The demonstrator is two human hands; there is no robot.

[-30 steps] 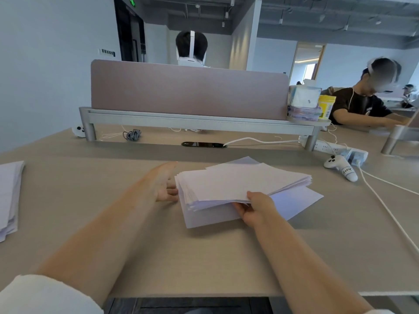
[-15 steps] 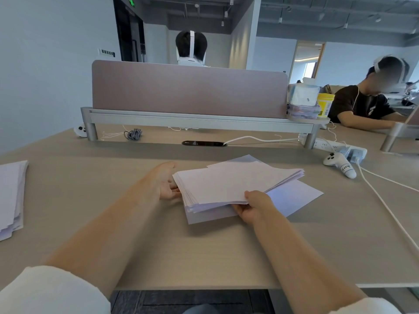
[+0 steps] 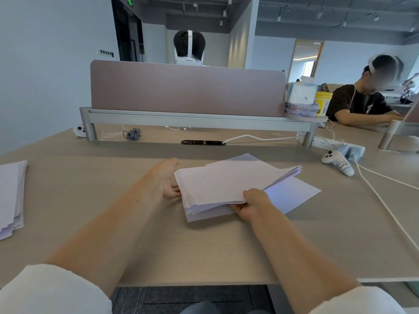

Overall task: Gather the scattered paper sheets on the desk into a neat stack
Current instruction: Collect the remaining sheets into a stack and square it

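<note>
Paper sheets (image 3: 226,184) lie mid-surface (image 3: 204,245), their near edge pinched by the right hand (image 3: 251,205), with the left hand (image 3: 169,180) open against their left edge. Best to tap the edges square, then collect the loose sheet (image 3: 292,193) beneath.

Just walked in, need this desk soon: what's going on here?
A person is squaring a stack of paper sheets on the desk. The right hand grips its near edge, holding it off a loose sheet underneath; the left hand rests against its left edge. Another pile lies at the far left.
</note>
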